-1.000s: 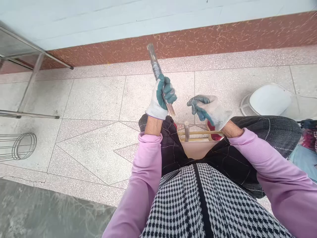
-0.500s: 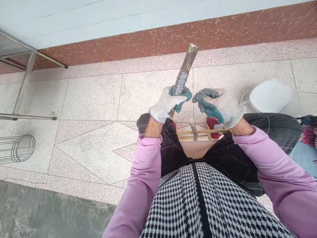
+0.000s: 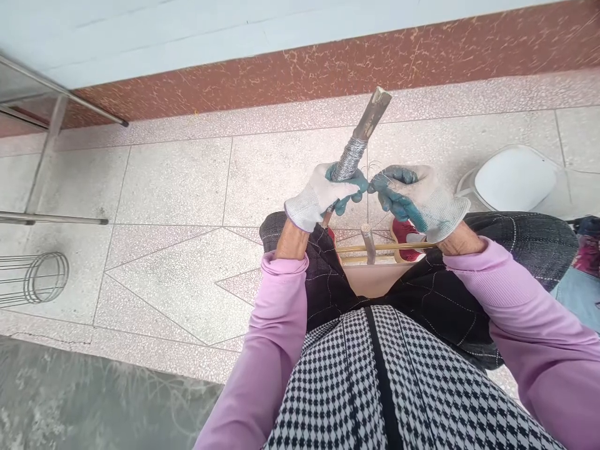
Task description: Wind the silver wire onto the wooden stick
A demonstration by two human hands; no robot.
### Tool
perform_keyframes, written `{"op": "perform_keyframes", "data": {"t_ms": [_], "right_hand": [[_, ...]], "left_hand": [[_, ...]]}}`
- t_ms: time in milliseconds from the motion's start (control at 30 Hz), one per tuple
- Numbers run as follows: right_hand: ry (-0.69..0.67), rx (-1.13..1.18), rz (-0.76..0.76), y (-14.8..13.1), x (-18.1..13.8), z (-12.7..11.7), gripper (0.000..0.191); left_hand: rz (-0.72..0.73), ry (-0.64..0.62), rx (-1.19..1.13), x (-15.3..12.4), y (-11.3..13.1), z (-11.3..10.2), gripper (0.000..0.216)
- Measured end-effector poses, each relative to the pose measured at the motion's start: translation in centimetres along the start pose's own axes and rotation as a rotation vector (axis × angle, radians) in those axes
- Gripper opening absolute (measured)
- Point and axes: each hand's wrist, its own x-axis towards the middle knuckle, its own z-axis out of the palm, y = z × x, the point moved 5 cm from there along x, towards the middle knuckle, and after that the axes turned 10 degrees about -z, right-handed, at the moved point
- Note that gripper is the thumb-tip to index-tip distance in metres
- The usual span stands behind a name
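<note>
Both my hands wear white gloves with teal palms. My left hand (image 3: 323, 192) is wrapped round a metal rod (image 3: 368, 125) that carries a winding of thin silver wire (image 3: 350, 159); the rod tilts up and to the right. Close beside it, my right hand (image 3: 412, 197) pinches a thin loose wire end (image 3: 372, 169) that runs to the winding. The fingertips of both hands almost touch. Below them, between my knees, a short metal post (image 3: 368, 240) stands on a small wooden frame (image 3: 379, 250).
I sit over a speckled tiled floor. A white plastic chair or basin (image 3: 513, 181) lies at the right. A wire cage cylinder (image 3: 35, 278) and metal table legs (image 3: 47, 156) are at the left. A red-brown skirting (image 3: 281, 78) runs along the far wall.
The rod swung from tilting left to tilting right. My right hand rose and closed in on my left hand, still pinching the wire.
</note>
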Motion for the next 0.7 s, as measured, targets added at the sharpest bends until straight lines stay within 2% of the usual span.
{"op": "perform_keyframes", "data": {"t_ms": [100,233,333,433,600,700], "right_hand": [[-0.013,0.015,0.019,0.1,0.1,-0.2,0.024],[0.006,-0.005,0.061,0.3,0.2,-0.7,0.023],[0.011,-0.038,0.064,0.6,0.1,-1.0,0.018],[-0.017,-0.085,0.09,1.1,-0.1,-1.1,0.011],[-0.045,-0.135,0.156,2.0,-0.5,-1.5,0.007],[-0.054,-0.126,0.193,2.7,-1.0,-1.8,0.007]], "left_hand": [[0.048,0.061,-0.031,0.4,0.1,-0.5,0.015],[0.231,0.087,0.022,0.6,0.9,-1.4,0.011],[0.311,0.133,-0.059,0.6,1.5,-2.6,0.009],[0.303,0.168,-0.212,0.6,1.8,-3.5,0.016],[0.246,0.151,-0.519,0.5,2.4,-3.9,0.031],[0.292,0.107,-0.637,0.2,2.8,-4.3,0.034]]}}
